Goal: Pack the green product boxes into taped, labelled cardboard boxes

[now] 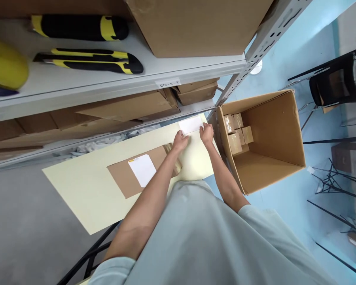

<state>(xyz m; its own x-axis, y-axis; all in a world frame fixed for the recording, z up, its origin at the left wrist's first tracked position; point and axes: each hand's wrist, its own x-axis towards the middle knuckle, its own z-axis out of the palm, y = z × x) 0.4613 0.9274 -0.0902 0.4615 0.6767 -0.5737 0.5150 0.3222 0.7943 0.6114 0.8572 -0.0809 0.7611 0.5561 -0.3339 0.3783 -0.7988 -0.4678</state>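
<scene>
Both my hands reach down to a white sheet of paper [190, 125] at the far end of a pale yellow table [86, 190]. My left hand [180, 141] pinches the sheet's near edge, fingers closed. My right hand [207, 133] grips its right end, fingers curled. A flat brown cardboard parcel [124, 178] with a white label [142, 170] lies on the table just left of my left forearm. A roll of brown tape [175, 164] sits partly hidden under that arm.
An open cardboard box [273, 130] with several small taped parcels [235, 134] stands on the blue floor right of the table. A grey metal shelf [106, 85] carries two yellow-black utility knives [89, 61], a yellow object [4, 65] and cartons. A black chair [332, 85] is at far right.
</scene>
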